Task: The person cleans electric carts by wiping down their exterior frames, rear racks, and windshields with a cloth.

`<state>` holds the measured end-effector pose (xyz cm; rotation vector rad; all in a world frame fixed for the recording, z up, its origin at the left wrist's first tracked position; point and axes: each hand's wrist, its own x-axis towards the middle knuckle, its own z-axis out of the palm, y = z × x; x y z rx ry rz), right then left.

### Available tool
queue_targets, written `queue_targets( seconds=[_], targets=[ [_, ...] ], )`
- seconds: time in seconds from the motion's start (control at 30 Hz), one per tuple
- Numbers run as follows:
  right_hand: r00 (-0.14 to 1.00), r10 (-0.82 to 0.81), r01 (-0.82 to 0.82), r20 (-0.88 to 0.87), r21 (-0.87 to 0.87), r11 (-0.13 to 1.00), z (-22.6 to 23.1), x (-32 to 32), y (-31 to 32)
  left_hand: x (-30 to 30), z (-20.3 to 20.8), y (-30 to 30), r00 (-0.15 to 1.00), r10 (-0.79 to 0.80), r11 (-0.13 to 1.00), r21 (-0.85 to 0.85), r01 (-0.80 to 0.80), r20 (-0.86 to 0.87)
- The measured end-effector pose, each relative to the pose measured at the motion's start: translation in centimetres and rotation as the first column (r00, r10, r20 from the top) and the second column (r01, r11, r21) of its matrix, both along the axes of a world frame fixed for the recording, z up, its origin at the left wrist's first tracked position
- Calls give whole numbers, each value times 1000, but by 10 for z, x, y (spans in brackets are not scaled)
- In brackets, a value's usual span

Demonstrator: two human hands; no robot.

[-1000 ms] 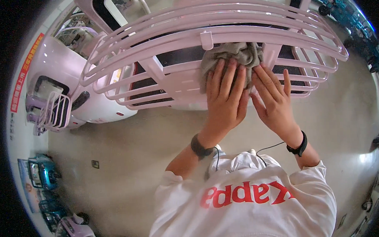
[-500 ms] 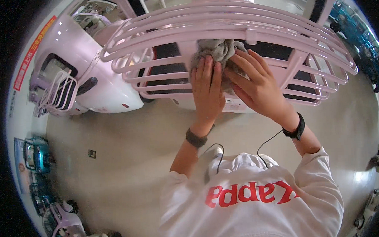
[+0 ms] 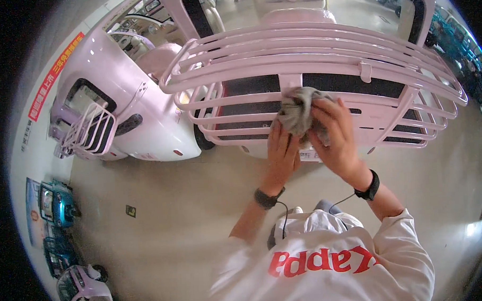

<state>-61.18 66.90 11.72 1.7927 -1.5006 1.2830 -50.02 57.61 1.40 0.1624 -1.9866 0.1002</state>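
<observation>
A crumpled grey cloth point(image 3: 297, 112) is pressed against the lower bars of a pink metal rack point(image 3: 234, 104), just below its short middle post. My right hand point(image 3: 336, 139) grips the cloth from the right, fingers bent over its folds. From below, my left hand point(image 3: 281, 155) holds the cloth's lower left edge, its fingers pointing up and close together. Parts of both hands' fingertips are hidden by the cloth. The rack is fixed to the rear of a pink vehicle point(image 3: 298, 17), whose seat and window frame show above it.
Another pink and white vehicle point(image 3: 147, 119) with a small rack point(image 3: 94, 129) stands close on the left. Teal vehicles point(image 3: 57, 203) and a pink one point(image 3: 86, 288) line the left wall. Dark bands with thin cables sit on both my wrists. Beneath is a pale floor point(image 3: 174, 206).
Both hands and the cloth have slid down the rack and slightly left, from near the upper rails to the lower bars. The whole view has shifted, so the rack appears lower and further right.
</observation>
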Motion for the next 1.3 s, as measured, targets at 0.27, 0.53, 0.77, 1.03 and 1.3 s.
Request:
queue_targets(
  seconds=[0.27,0.53,0.77,1.03,1.3],
  targets=[
    [963,73,-27,-259,179,983,28,45,-43,5,36,-14,916,396,825,413,-387,67],
    [989,-54,85,-134,237,968,41,82,-81,75,66,-40,889,402,916,105,-388,-220],
    [997,-75,80,-30,253,964,48,94,-100,90,115,-72,998,-32,981,191,42,-54],
    [978,-206,210,-42,221,952,53,114,-112,103,118,-102,985,-162,983,78,167,-63],
    [854,-520,516,-28,181,837,51,191,-172,138,119,-190,890,-446,861,228,455,-89]
  ],
)
